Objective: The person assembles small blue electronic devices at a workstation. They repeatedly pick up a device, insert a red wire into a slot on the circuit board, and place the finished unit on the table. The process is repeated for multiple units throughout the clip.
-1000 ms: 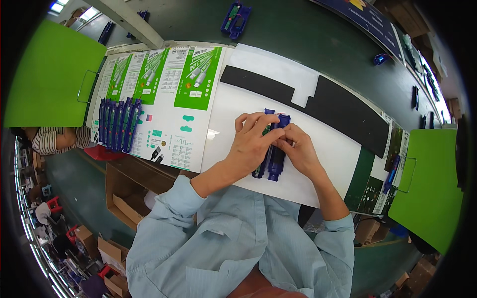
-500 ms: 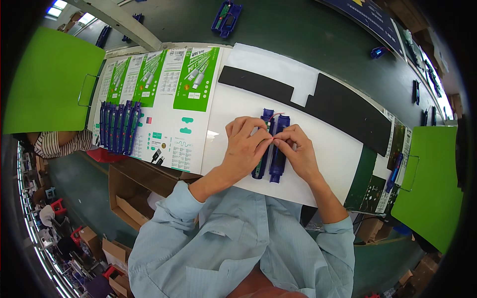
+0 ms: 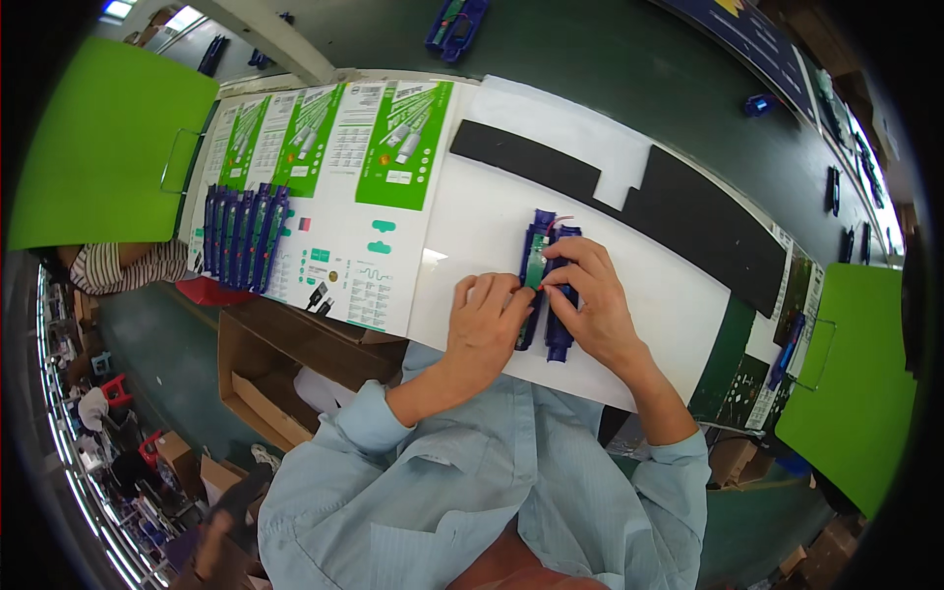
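Two long blue plastic housing halves lie side by side on a white sheet before me. The left half (image 3: 525, 337) carries a narrow green circuit board (image 3: 536, 264); the right half (image 3: 559, 344) is largely covered by my hand. Curled around the left half's near part, my left hand (image 3: 483, 323) grips its side, thumb and fingertips by the board. My right hand (image 3: 597, 300) is above the right half, thumb and index finger pinched beside the board. A tiny red bit, seemingly wire, shows at those fingertips; its hold is partly hidden. Thin red wire (image 3: 560, 219) loops at the halves' far end.
Several blue housings with boards (image 3: 244, 241) stand in a row on printed card at left. A black flat strip (image 3: 703, 221) lies beyond the sheet. Green panels (image 3: 108, 143) flank the bench. Another blue housing (image 3: 455, 28) sits farther back; a striped sleeve (image 3: 133, 267) shows at left.
My hands have separated slightly from their shared pinch. The left has moved nearer to me along the left housing half; the right remains pinched by the board. The view has shifted slightly.
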`<action>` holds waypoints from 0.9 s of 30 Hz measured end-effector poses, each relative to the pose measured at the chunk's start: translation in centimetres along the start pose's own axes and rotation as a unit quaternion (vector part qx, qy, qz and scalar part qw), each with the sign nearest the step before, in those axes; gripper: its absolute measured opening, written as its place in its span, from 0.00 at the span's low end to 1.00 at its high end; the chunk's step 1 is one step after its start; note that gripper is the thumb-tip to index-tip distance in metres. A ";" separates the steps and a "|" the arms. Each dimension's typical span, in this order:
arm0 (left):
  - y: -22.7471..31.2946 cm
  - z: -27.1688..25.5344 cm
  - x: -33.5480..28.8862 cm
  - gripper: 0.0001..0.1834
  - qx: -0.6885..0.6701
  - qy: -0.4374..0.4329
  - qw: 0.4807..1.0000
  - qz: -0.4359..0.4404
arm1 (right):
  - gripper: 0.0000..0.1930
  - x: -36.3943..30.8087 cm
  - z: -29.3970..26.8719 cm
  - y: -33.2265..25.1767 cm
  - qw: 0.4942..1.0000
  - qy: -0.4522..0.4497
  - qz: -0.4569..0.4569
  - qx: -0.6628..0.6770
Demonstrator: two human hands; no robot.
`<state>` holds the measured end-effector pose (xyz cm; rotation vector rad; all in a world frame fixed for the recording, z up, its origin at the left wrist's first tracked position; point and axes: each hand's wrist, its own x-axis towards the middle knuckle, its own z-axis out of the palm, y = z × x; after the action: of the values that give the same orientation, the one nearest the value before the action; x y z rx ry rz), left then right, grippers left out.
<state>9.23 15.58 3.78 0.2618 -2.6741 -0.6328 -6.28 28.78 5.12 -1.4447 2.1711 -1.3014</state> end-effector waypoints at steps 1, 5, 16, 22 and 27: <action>-0.1 0.1 -0.3 0.16 -0.017 -0.017 1.000 0.002 | 0.07 0.2 0.2 -0.2 1.000 -0.014 -0.014 -0.013; -1.0 0.1 -0.2 0.14 -0.054 -0.026 0.998 0.036 | 0.09 0.5 0.8 -0.4 0.994 -0.071 -0.068 -0.046; -0.9 -0.3 -0.5 0.13 -0.050 -0.060 0.994 0.079 | 0.07 1.4 0.4 -1.5 0.990 -0.101 -0.041 -0.092; 0.1 -1.3 -4.3 0.23 -0.092 -0.021 0.994 0.052 | 0.04 2.0 -1.0 -0.5 0.983 -0.173 0.063 -0.018; -0.6 -0.3 -5.3 0.21 -0.066 -0.025 0.995 0.070 | 0.03 2.4 -1.1 -0.8 0.972 -0.212 0.097 -0.028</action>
<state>14.21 16.31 2.01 0.0219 -2.6549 -0.7760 -7.57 27.31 7.04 -1.3413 2.0094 -0.7843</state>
